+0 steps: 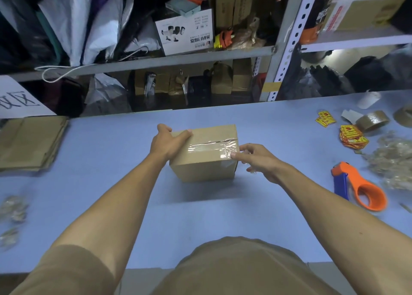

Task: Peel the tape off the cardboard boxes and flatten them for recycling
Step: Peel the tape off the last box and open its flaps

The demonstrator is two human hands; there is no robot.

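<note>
A small closed cardboard box (205,158) stands on the blue table (278,138) in front of me. Clear tape (211,147) runs along its top seam and down the right side. My left hand (166,143) grips the box's far left top edge, thumb behind and fingers over the top. At the right top edge, my right hand (256,158) pinches the crinkled end of the tape where it has lifted from the cardboard.
Flattened cardboard (31,143) is stacked at the left. An orange tape dispenser (361,187), brown tape rolls (372,119), yellow stickers (352,136) and crumpled peeled tape (394,161) lie at the right; more tape scraps (13,210) lie at the left. Cluttered metal shelves (178,58) rise behind the table.
</note>
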